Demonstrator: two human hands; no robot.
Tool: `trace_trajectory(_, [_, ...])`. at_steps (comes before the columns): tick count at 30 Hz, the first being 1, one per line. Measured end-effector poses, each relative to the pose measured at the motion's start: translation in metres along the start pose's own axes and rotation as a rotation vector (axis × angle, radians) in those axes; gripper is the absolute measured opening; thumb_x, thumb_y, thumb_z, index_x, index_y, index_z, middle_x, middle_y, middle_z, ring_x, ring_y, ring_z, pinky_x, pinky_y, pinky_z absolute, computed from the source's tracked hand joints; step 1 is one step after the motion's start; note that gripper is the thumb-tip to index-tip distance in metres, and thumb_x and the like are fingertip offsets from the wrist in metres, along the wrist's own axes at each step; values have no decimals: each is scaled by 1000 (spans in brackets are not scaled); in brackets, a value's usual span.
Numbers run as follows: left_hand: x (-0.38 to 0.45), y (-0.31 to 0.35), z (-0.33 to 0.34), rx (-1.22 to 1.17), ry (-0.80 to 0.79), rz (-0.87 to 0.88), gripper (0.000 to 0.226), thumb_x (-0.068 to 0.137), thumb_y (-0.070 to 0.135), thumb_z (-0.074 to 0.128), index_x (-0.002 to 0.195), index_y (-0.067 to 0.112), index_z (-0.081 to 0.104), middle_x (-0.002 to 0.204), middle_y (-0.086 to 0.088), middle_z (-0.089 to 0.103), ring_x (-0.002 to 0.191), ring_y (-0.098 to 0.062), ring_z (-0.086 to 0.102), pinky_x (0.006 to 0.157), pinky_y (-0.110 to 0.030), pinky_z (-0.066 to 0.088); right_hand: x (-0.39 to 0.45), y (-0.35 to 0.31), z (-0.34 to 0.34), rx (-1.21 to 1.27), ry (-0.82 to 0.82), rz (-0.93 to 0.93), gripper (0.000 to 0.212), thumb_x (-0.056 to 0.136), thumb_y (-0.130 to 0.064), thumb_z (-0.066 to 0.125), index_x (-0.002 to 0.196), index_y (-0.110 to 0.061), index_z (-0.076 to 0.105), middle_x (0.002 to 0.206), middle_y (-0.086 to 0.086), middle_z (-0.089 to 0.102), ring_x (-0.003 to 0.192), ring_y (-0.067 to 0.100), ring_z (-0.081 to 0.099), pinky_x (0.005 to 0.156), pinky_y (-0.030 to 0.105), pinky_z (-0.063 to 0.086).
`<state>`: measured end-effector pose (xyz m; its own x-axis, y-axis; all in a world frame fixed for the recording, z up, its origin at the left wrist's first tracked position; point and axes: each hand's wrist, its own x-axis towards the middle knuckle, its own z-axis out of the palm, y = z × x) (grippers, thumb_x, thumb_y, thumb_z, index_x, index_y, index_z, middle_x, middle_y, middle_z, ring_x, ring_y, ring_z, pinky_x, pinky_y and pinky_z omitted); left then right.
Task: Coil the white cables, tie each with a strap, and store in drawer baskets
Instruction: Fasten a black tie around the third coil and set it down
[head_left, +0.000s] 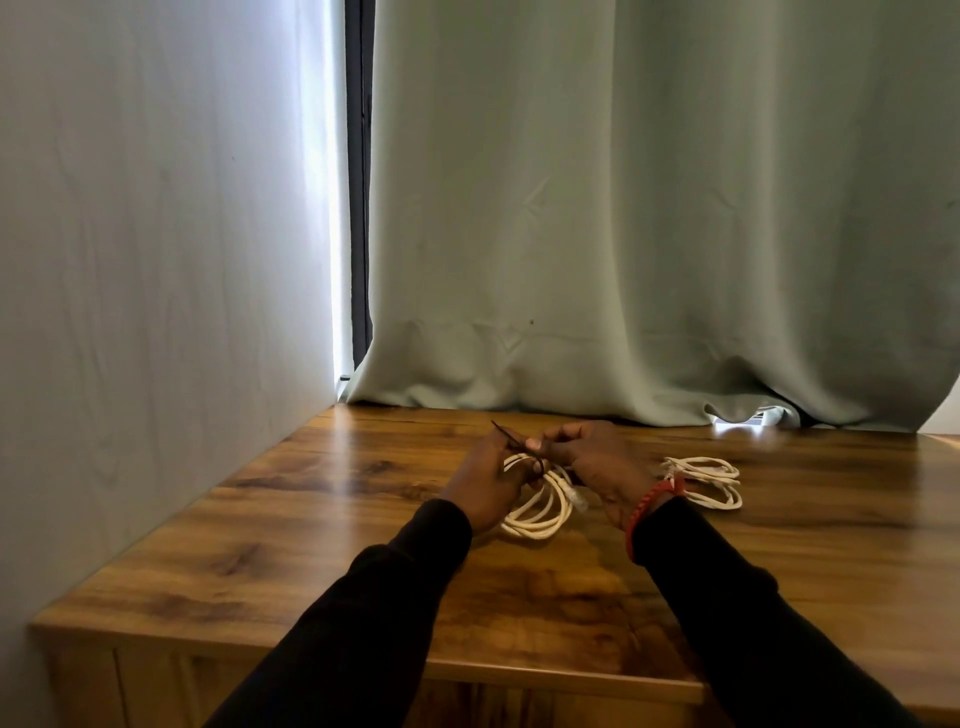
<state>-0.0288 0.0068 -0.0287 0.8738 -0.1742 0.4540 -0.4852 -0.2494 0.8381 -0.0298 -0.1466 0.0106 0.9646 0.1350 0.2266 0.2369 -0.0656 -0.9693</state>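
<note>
A thin dark strap (524, 451) is pinched between the fingers of the left hand (485, 483) and the right hand (592, 465), and it is looped round the upper edge of a coiled white cable (540, 506), which is gripped at the same spot. The strap's free tail is seen sticking up to the left of the hands. If the pinch is loosened before the strap is drawn tight, the loops could be expected to spring apart and the coil would be lost. The held coil is lifted at its top, with its lower loops resting on the wooden tabletop (311, 519); the strands look smooth, even and cream-white. A second coiled cable (709, 483) is laid just beside the right wrist.
</note>
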Motion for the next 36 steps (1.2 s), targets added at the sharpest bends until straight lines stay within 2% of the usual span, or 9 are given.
trace_trajectory(5, [-1,1,-6,-36,44,-33,13,98,16,65,105,22,56,82,-3,71,55,-2,54,50,-21,42,-3,6,8,-35,60,-128,12,87,-6,73,92,5,73,87,21,74,76,23,69,68,28,57])
trace_trajectory(9, [-1,-1,-10,-52,88,-49,13,96,17,68,104,16,57,79,-2,71,63,-10,56,54,-26,44,-3,11,15,-188,202,-268,13,95,-23,65,102,-18,75,95,0,76,93,16,71,86,35,57])
trace_trajectory(14, [-7,8,-11,83,137,29,24,97,-1,57,91,22,56,86,4,64,67,5,61,57,-11,45,-22,5,28,-378,128,-494,27,82,-28,78,109,-30,74,94,-11,72,91,-6,62,73,5,44])
trace_trajectory(17, [-8,4,-11,137,131,51,24,95,-2,58,96,22,58,94,3,65,80,2,63,65,-12,47,-24,3,29,-440,108,-551,24,84,-12,73,101,-29,77,93,-12,73,89,-3,63,73,7,46])
trace_trajectory(20, [-9,2,-11,89,144,41,11,96,8,64,96,17,58,83,2,70,70,2,64,63,-17,46,-22,-3,21,-321,64,-456,25,99,-11,56,118,-22,68,108,-12,69,87,-6,64,72,8,48])
trace_trajectory(23, [-9,4,-9,32,132,25,12,95,16,69,98,12,58,74,3,70,60,2,60,54,-15,43,-18,-5,13,-222,71,-381,24,103,-11,47,114,-19,67,113,-10,67,100,-2,61,80,13,47])
trace_trajectory(27, [-10,8,-7,-55,88,-4,12,97,17,66,99,13,55,73,0,69,56,-8,53,49,-23,40,-9,-3,5,-78,212,-285,20,100,-9,53,102,-13,72,95,-2,71,91,9,64,76,19,48])
trace_trajectory(31, [-11,9,-5,-51,33,-1,11,98,16,64,104,12,55,78,-3,70,57,-13,52,48,-26,40,-7,0,2,-26,189,-194,15,94,-4,61,97,-2,75,92,15,76,87,29,72,77,36,60])
trace_trajectory(36, [-11,10,-1,-78,5,25,11,98,11,63,103,17,54,79,-7,68,50,-8,50,45,-26,39,-10,-1,4,109,107,-84,17,86,3,61,76,0,74,64,15,68,51,24,64,49,27,53])
